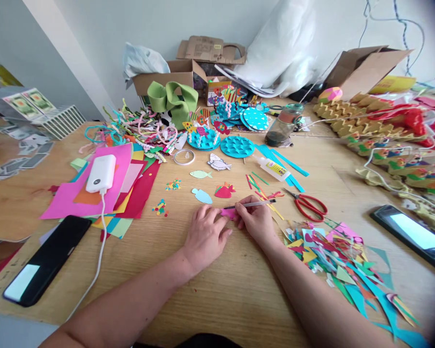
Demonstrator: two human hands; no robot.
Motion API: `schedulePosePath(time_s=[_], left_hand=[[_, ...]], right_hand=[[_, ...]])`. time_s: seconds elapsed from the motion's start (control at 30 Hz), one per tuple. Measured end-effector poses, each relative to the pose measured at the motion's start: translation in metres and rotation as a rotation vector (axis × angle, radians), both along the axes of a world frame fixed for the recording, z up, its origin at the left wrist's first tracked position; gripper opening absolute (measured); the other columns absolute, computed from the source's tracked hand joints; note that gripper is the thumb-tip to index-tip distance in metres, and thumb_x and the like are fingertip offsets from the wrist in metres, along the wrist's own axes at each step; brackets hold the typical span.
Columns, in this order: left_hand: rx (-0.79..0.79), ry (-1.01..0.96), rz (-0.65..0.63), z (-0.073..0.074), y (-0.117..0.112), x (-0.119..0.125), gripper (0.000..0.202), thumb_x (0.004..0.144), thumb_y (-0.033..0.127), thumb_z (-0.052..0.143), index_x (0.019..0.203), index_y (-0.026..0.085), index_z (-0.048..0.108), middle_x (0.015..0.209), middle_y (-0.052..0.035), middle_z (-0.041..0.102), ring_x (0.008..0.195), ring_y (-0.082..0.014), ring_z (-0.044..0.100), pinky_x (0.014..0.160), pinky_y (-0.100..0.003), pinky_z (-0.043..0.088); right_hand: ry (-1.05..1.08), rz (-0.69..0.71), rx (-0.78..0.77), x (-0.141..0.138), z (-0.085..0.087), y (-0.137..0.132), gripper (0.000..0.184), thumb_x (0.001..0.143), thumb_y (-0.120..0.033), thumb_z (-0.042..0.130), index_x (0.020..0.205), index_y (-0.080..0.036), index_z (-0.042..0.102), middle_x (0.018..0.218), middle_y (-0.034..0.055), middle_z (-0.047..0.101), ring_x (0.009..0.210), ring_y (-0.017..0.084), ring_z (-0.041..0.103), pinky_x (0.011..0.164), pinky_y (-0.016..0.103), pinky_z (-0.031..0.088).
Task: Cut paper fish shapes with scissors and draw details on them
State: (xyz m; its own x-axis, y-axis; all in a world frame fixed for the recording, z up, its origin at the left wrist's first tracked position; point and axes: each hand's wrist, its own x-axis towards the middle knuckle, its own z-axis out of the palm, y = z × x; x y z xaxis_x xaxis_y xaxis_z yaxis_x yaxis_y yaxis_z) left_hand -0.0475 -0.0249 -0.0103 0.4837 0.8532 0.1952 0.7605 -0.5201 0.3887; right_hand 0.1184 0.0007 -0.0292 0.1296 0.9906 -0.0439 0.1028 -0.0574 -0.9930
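Note:
My right hand (255, 220) is closed round a pen (255, 204), its tip at a small pink paper piece (229, 212) on the table. My left hand (206, 237) lies palm down with its fingers stretched out, the fingertips at the left edge of that pink piece. The piece is partly covered by both hands. Just beyond them lie a red paper fish (224, 191), a light blue paper fish (202, 195), a pale green paper fish (200, 174) and a white fish drawing (219, 162). Red-handled scissors (310, 207) rest to the right of my right hand.
A glue bottle (273, 168) lies beyond the scissors. Colourful paper scraps (333, 251) spread at the right, near a phone (416, 237). At the left are paper sheets (141, 193), a white power bank (101, 173) with a cable, and a black phone (50, 258). A glass jar (284, 125) stands behind.

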Motion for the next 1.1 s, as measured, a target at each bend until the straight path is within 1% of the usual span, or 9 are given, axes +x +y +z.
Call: schedulePosePath(time_s=[0.63,0.93,1.1], left_hand=[[0.002,-0.003,0.009,-0.0007,0.0002,-0.0003,0.025,0.089,0.029,0.06,0.112,0.023,0.068,0.124,-0.0082,0.06,0.12,-0.0297,0.044,0.103,-0.051,0.04],[0.011,-0.001,0.006,-0.0027,0.0005,-0.0005,0.025,0.09,0.031,0.06,0.112,0.023,0.067,0.124,-0.0078,0.06,0.121,-0.0297,0.043,0.103,-0.05,0.04],[0.01,-0.005,0.004,-0.0023,0.0003,-0.0008,0.025,0.089,0.03,0.06,0.112,0.023,0.068,0.124,-0.0075,0.061,0.12,-0.03,0.043,0.103,-0.051,0.04]], right_hand=[[0.003,-0.002,0.0,0.0003,-0.0002,-0.0001,0.032,0.078,-0.048,0.069,0.075,-0.021,0.051,0.049,-0.0037,0.059,0.032,0.012,0.051,0.032,0.02,0.035],[0.016,-0.024,0.006,-0.001,0.0044,0.0,0.034,0.076,-0.05,0.07,0.073,-0.021,0.051,0.047,-0.0032,0.06,0.03,0.011,0.051,0.03,0.02,0.035],[0.018,-0.025,-0.003,-0.0008,0.0039,-0.0005,0.034,0.076,-0.049,0.07,0.073,-0.021,0.05,0.047,-0.0033,0.06,0.031,0.011,0.051,0.031,0.02,0.035]])
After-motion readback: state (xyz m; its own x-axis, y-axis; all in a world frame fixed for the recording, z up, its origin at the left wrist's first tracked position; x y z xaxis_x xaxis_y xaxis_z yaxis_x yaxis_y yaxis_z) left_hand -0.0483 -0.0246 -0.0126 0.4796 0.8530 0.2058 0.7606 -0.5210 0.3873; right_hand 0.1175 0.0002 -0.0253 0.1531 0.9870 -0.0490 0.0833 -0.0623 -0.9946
